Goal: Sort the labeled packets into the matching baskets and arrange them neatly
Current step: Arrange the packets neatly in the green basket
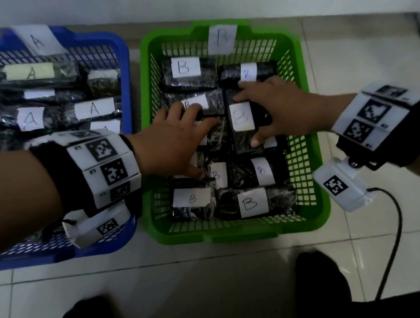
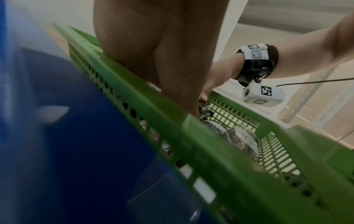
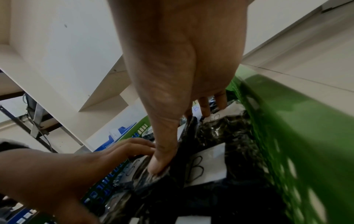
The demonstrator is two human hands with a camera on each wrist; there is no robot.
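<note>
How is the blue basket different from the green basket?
The blue basket wears an A tag; the green basket wears a B tag. Blue holds packets marked A; green holds packets marked B. Both hands, left hand and right hand, reach into green, none into blue. Both are plastic mesh baskets on the floor.

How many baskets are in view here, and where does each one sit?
2. The blue basket, tagged A, sits on the floor at the left; the green basket, tagged B, sits beside it on the right, with both hands inside. Nothing suggests another, though one could lie out of frame.
</note>
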